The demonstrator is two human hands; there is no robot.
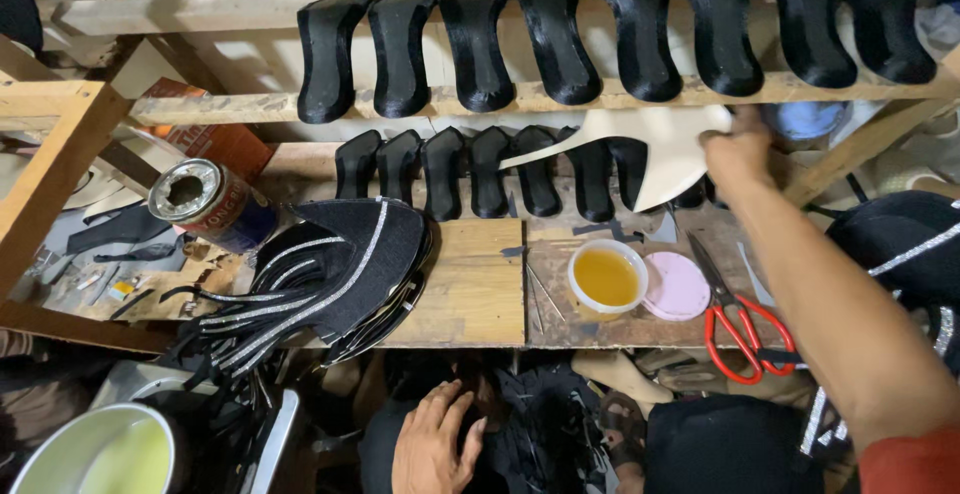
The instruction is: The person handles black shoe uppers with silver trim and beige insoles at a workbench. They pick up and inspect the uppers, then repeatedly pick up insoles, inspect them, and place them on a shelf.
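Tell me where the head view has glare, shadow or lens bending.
Head view: glare washes out the pale sole piece held by the right hand; deep shadow under the bench around the left hand; the shelf rails bow near the edges, a wide-lens effect.

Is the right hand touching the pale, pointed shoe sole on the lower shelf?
Touching. The head view shows the right hand gripping the pale pointed shoe sole at its wide end.
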